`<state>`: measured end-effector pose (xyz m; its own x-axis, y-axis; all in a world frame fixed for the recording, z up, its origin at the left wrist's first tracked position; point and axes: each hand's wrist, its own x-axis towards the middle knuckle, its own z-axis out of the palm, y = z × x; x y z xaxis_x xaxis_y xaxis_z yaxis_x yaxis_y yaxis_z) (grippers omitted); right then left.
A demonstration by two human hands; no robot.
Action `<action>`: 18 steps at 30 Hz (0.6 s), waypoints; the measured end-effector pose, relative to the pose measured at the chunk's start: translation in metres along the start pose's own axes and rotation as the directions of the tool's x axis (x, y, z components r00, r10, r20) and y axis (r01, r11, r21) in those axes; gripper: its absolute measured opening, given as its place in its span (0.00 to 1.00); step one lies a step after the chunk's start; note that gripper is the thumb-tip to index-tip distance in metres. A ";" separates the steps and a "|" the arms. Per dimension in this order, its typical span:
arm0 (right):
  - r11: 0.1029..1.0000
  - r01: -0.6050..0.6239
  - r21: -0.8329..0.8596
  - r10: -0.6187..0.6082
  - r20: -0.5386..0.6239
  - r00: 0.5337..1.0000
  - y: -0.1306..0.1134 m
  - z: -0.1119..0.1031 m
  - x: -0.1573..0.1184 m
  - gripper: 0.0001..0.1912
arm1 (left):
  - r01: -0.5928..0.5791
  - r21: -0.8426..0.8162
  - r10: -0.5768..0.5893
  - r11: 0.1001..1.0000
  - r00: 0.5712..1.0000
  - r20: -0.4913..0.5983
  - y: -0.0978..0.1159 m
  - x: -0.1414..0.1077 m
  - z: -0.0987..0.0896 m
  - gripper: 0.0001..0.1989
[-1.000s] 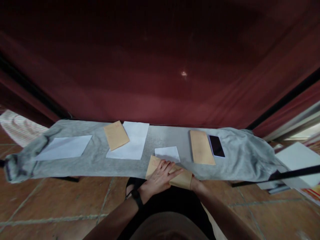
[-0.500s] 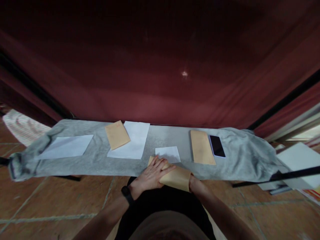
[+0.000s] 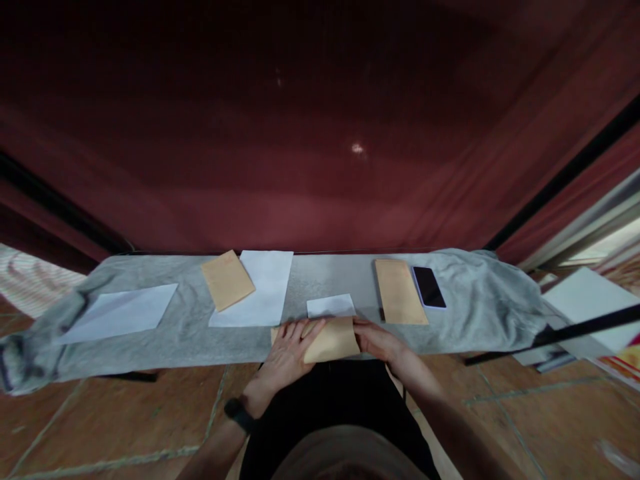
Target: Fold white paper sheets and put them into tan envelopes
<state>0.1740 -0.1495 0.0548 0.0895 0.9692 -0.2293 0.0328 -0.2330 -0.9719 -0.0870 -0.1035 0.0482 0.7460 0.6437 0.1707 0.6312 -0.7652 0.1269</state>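
Observation:
A brown paper envelope (image 3: 333,341) lies at the front edge of the cloth-covered bench, close to my body. My left hand (image 3: 293,350) rests flat on its left part, fingers stretched out and a dark band on the wrist. At the envelope's right end, my right hand (image 3: 379,341) has its fingers curled around the edge; its thumb is hidden. Just beyond the envelope is a small white paper (image 3: 330,305), its near side covered. Above the right hand's knuckles shows a small dark thing (image 3: 383,315), too small to name.
A second brown envelope (image 3: 401,293) lies beside a phone (image 3: 429,288) on the right. To the left, another brown envelope (image 3: 227,280) overlaps a white sheet (image 3: 270,287). Farther left is another white sheet (image 3: 123,310). Grey cloth (image 3: 470,300) covers the bench; a dark red curtain (image 3: 320,220) hangs behind.
My right hand has come out of the envelope's open end and now grips its right edge. The envelope has turned straighter and lies flatter, with my left hand still on it.

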 end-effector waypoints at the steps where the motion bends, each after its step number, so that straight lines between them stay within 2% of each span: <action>1: 0.998 0.013 -0.056 -0.013 0.000 1.000 0.002 -0.003 0.005 0.20 | 0.036 -0.010 -0.036 0.999 0.999 -0.006 -0.003 -0.001 0.000 0.52; 3: 0.969 0.028 -0.245 -0.043 -0.055 0.998 0.006 -0.011 0.015 0.19 | 0.116 -0.032 -0.117 0.993 0.993 -0.014 -0.011 -0.006 0.001 0.53; 5: 0.912 -0.010 -0.410 -0.064 -0.167 0.984 0.011 -0.018 0.025 0.18 | 0.191 -0.047 -0.192 0.980 0.981 -0.017 -0.018 -0.011 0.001 0.53; 8: 0.818 -0.086 -0.569 -0.091 -0.275 0.957 0.017 -0.018 0.035 0.14 | 0.272 -0.045 -0.273 0.961 0.962 -0.021 -0.027 -0.020 0.000 0.53; 14: 0.651 -0.238 -0.721 -0.058 -0.360 0.931 0.025 0.012 0.045 0.20 | 0.339 -0.007 -0.339 0.941 0.940 -0.046 -0.041 -0.035 -0.001 0.53; 18: 0.578 -0.270 -0.770 -0.061 -0.371 0.927 0.026 0.019 0.051 0.19 | 0.359 0.018 -0.358 0.933 0.933 -0.044 -0.050 -0.045 -0.003 0.51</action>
<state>0.1602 -0.1046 0.0169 0.4499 0.8830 -0.1337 0.7614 -0.4575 -0.4594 -0.1525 -0.0942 0.0366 0.4604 0.8737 0.1572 0.8606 -0.4827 0.1626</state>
